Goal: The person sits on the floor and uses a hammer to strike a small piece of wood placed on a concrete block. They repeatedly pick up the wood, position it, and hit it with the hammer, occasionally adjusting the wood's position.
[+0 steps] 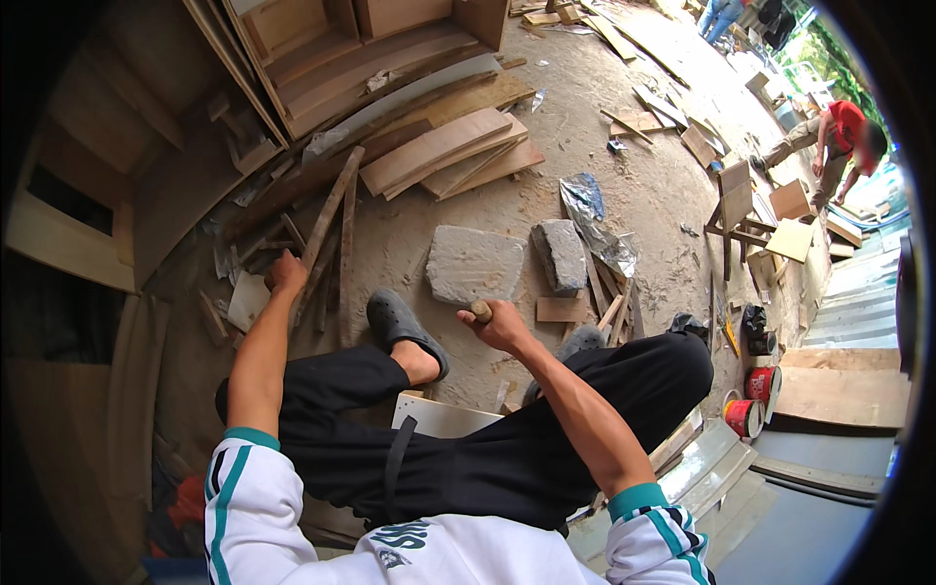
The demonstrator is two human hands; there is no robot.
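I sit on a low seat with my legs in black trousers and grey clogs (405, 327) stretched over a dirt floor. My left hand (287, 274) reaches out to the left and closes on a long thin wooden slat (327, 216) that leans among scrap wood. My right hand (497, 324) is held above my knee and grips a tool by its round wooden handle (481, 311); the tool's head is hidden behind the hand.
Two flat grey stones (475, 263) lie ahead of my feet beside crumpled foil (595, 219). Curved plywood boards (439, 146) are stacked beyond. Red cans (751, 409) stand at the right. A person in a red shirt (838, 136) bends over far right.
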